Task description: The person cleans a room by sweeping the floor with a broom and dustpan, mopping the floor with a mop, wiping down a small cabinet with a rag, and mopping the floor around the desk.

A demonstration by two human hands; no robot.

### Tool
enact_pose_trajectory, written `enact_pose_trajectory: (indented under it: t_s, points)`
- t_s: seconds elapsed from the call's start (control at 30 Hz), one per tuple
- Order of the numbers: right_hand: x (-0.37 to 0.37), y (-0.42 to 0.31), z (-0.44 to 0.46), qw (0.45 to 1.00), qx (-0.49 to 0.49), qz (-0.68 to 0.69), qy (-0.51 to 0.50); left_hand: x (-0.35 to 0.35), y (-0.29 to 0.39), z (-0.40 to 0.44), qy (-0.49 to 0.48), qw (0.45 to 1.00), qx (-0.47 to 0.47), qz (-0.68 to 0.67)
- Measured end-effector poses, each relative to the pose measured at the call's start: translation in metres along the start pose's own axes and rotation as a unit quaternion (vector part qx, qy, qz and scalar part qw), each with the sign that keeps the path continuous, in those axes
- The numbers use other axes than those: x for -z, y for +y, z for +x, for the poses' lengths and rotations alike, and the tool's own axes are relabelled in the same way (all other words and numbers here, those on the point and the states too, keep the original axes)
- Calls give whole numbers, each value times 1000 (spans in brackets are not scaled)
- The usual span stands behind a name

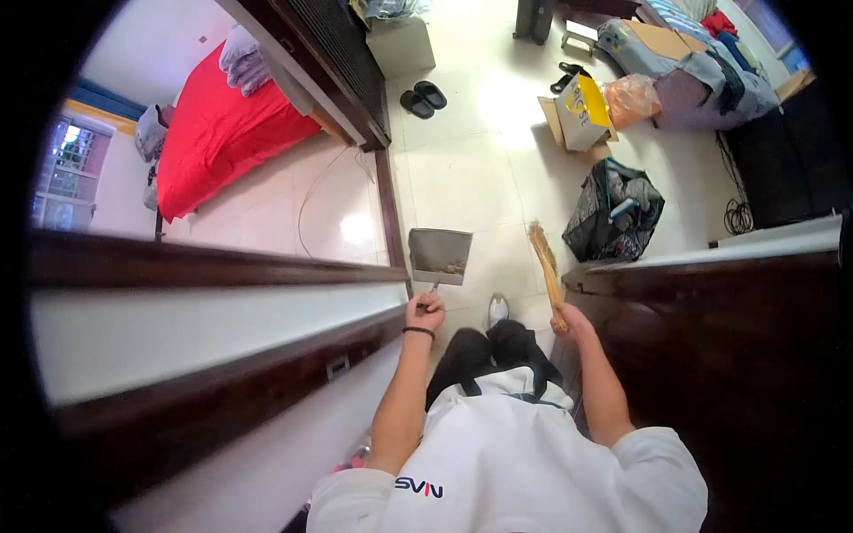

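Note:
My left hand (426, 311) is closed round the handle of a grey dustpan (442, 242), held out in front of me over the tiled floor. Some brownish debris (444, 266) lies in the pan near its handle side. In my right hand (573, 322) is a straw hand broom (546, 266), gripped at its lower end, with the bristles pointing forward and away from me. Broom and dustpan are apart, with pale floor between them. A dark bracelet circles my left wrist.
A black garbage bag (617, 209) full of rubbish stands ahead on the right. Behind it are a cardboard box (577, 120) and an orange plastic bag (633, 98). Black slippers (423, 99) lie farther ahead. A dark door frame (384, 195) borders the left, a dark wooden panel (711, 329) the right.

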State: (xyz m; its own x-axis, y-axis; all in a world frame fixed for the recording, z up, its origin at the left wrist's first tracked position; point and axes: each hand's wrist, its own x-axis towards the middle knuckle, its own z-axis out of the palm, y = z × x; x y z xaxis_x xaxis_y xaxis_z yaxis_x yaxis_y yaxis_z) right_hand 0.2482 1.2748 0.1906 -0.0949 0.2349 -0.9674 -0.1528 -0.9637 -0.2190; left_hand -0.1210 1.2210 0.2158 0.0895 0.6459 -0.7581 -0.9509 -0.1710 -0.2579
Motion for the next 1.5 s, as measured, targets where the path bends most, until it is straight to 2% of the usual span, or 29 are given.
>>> enact_pose_trajectory:
  t_s: [0.03,0.07,0.23,0.3,0.4,0.43,0.47,0.53,0.57,0.6,0.73,0.8,0.83,0.87,0.9,0.97,1.0,1.03,1.07,1.13,1.17,1.23,1.27,1.33,1.37,1.4,1.43,1.5]
  points:
    - [-14,-30,7,999,4,-38,-10,-23,9,12,2,998,30,-51]
    - [-27,-58,16,997,8,-77,-23,-41,17,23,-7,999,17,-47]
    - [-66,-185,47,998,-14,-64,-18,-120,37,79,-17,999,-24,-23]
    - [-80,-232,60,999,-4,-1,-40,-155,47,109,-18,999,-27,-27]
    - [-89,-285,73,999,1,-18,-32,-205,60,161,-3,999,-28,16]
    - [-95,-302,71,999,1,-39,-20,-226,65,176,20,1000,0,-5]
    - [-97,-323,69,999,1,-34,-11,-244,65,191,41,999,-14,19]
    - [-109,-379,53,966,46,-246,72,-284,64,221,44,998,2,38]
    - [-121,-404,39,950,69,-287,99,-302,66,233,45,997,13,54]
    - [-117,-421,56,967,43,-222,113,-327,63,244,43,997,18,64]
    - [-124,-494,60,998,20,-67,4,-415,53,298,91,991,43,88]
    - [-141,-538,60,999,12,-44,13,-447,49,329,58,995,47,69]
    - [-147,-562,73,998,27,-50,-1,-462,47,344,88,993,-9,81]
    - [-150,-580,88,998,36,-56,-19,-466,53,363,81,996,26,22]
    - [-160,-609,97,996,12,-62,-56,-473,55,379,93,995,5,47]
    - [-174,-669,131,989,-6,-133,-59,-494,53,405,106,992,-41,45]
    - [-183,-699,150,984,-5,-170,-50,-511,54,416,87,993,-11,76]
    - [-174,-718,173,973,-12,-209,-93,-503,47,418,66,992,21,104]
    - [-177,-744,199,964,-32,-241,-110,-502,48,435,71,990,15,123]
    - [-203,-793,240,915,-67,-358,-173,-517,49,460,127,981,9,148]
    - [-221,-806,256,907,-73,-376,-172,-516,52,474,125,984,2,128]
    - [-297,-810,266,954,-161,-227,-112,-507,76,511,196,965,-10,173]
    - [-353,-810,244,941,-57,-309,-126,-519,93,519,200,967,-10,155]
    - [-406,-802,286,952,-81,-274,-113,-523,103,537,261,909,-88,314]
    - [-424,-792,334,963,-209,-151,-72,-521,112,548,305,858,-74,407]
    - [-450,-785,354,968,-219,-87,-90,-520,119,558,305,862,-74,398]
    - [-475,-779,376,954,-221,-114,-166,-515,126,566,304,847,-73,430]
    - [-536,-766,399,961,-232,-81,-129,-497,143,589,318,827,-81,457]
